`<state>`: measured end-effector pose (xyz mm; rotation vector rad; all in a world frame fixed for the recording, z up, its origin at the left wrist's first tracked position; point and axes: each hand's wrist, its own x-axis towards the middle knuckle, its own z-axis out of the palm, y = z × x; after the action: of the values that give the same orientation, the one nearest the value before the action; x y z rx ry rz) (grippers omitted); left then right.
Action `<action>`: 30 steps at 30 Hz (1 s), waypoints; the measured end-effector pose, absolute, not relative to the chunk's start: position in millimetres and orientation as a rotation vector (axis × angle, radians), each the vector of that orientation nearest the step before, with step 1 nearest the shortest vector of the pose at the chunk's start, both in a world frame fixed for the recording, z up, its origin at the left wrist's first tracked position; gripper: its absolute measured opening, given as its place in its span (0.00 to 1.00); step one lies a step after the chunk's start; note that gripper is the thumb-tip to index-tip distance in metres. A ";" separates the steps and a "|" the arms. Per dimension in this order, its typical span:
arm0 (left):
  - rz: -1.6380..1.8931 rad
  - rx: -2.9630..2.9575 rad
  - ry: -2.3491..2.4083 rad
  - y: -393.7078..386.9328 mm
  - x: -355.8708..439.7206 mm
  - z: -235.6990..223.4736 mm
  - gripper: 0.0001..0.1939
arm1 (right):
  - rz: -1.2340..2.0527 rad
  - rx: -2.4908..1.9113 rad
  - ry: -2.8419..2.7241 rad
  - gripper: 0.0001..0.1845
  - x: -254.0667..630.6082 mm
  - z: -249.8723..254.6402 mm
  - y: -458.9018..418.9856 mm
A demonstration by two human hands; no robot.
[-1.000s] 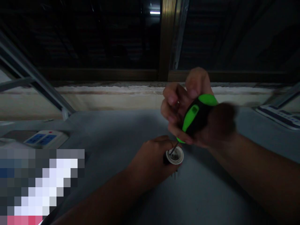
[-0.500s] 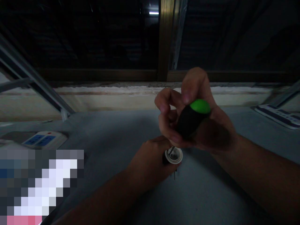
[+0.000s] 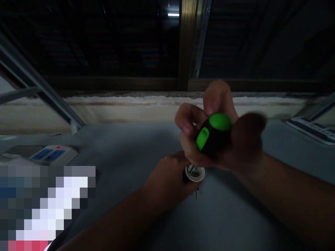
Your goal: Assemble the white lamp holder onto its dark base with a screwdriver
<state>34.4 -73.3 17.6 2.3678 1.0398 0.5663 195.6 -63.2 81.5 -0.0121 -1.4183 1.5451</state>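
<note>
My right hand (image 3: 209, 129) is closed round the black and green handle of a screwdriver (image 3: 212, 134), held nearly upright. Its thin metal tip reaches down into a small white round part (image 3: 195, 173) that rests on the grey table (image 3: 117, 150). My left hand (image 3: 167, 181) is closed on that part from the left and holds it against the table. The scene is dim and the inside of the part is hard to make out.
A white power strip with blue sockets (image 3: 48, 154) lies at the left. Another power strip (image 3: 311, 128) lies at the far right edge. Slanted metal bars (image 3: 39, 87) rise at the left. A dark window with a brown frame (image 3: 185, 45) stands behind the table.
The screwdriver handle has turned in my right hand: its green side panel faced me, rolled out of sight, and shows again now. My left hand and the white part have stayed put.
</note>
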 end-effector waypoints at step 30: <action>0.549 2.410 1.043 -74.8 34.5 20.0 0.08 | 1.474 -0.059 -1.484 0.23 208.7 86.3 -57.5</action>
<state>34.5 -74.8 20.0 2.4104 1.0431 0.5494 208.7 -57.5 86.3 -0.0589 -1.4836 1.4741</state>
